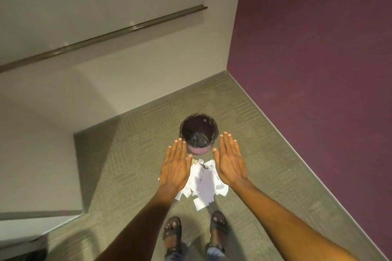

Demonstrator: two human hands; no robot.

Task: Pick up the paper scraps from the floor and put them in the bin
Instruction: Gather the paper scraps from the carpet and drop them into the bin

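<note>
The paper scraps [201, 184] look very light and thin, so they would bend and flutter and could slip out of a loose hold. I think the best way is to scoop from both sides and squeeze the pile together, then pinch up the stray bits one by one. They are white, torn into small squares and strips, with one bigger sheet in the middle. They lie in a messy heap on the grey carpet [131, 165], just in front of the person's sandals [172, 231] and right beside the bin [199, 131]. The bin is small and round, with a dark bag inside and a pink base. The left hand [175, 165] and right hand [230, 161] are flat and open above the pile, holding nothing.
</note>
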